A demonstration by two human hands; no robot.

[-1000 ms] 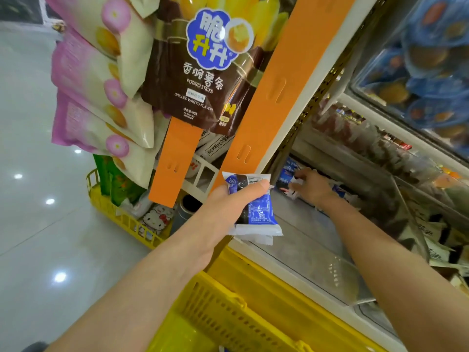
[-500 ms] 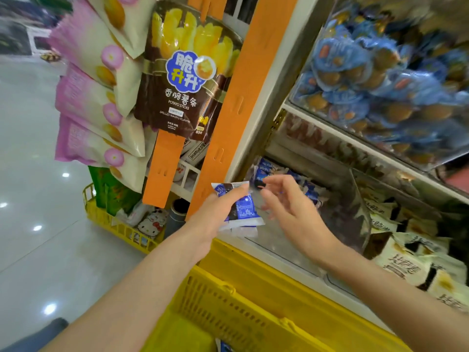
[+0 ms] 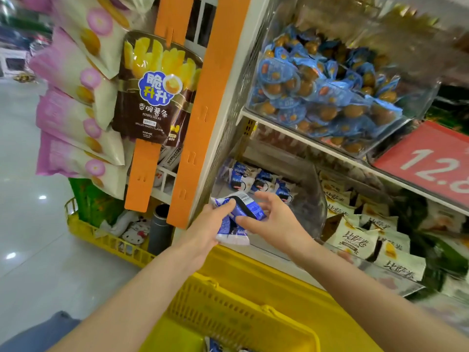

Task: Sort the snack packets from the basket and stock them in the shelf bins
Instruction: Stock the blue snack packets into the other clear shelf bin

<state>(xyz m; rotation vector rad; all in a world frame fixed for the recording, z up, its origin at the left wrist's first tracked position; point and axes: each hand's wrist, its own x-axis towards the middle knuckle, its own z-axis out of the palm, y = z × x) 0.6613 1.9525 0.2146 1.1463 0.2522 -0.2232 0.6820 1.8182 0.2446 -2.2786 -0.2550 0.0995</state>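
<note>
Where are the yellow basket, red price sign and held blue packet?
yellow basket point(image 3: 218, 311): head view, mesh front wall.
red price sign point(image 3: 429, 158): head view, red face.
blue packet point(image 3: 250, 209): head view, printed middle.

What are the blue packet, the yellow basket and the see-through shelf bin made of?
The blue packet looks like thin plastic film: glossy, crinkled, sealed ends. The yellow basket seems hard moulded plastic, slightly shiny, with rows of small slots. The shelf bin is probably clear stiff plastic, maybe acrylic: packets show through its wall.
</note>
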